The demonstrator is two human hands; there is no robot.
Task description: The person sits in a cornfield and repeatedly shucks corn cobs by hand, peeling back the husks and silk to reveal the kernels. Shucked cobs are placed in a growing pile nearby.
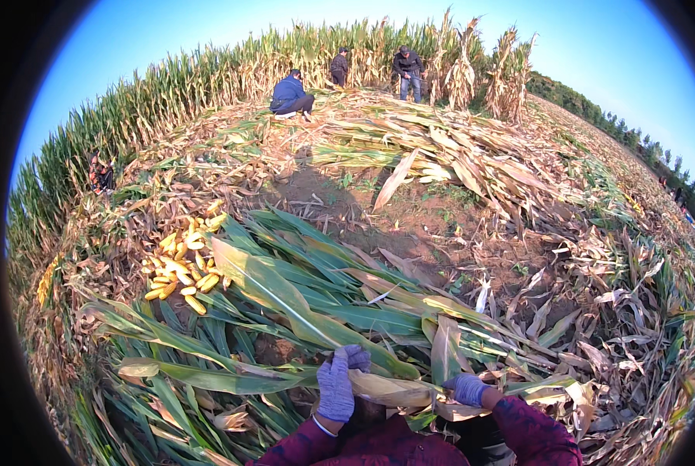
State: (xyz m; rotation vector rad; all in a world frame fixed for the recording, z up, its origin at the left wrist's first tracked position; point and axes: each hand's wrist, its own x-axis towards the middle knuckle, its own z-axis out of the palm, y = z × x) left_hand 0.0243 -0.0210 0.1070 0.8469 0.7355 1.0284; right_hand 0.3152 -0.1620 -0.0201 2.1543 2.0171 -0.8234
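Note:
A corn ear in its pale husk (391, 391) lies crosswise low in the picture, between my two gloved hands. My left hand (337, 384), in a light purple-grey knit glove, is at the ear's left end beside long green leaves; its fingers are curled, and whether they grip the ear or a leaf is hard to tell. At the other end, my right hand (467, 389), gloved alike, is closed around the stalk or husk base. A broad yellow-green corn leaf (289, 303) stretches from near my left hand to the upper left.
Husked yellow corn ears (178, 268) are heaped at the left. Cut green stalks (324, 279) lie before me, with a large pile of dry stalks (470, 145) farther off. Several people, one crouching person (290, 96) among them, are near the standing corn (208, 76).

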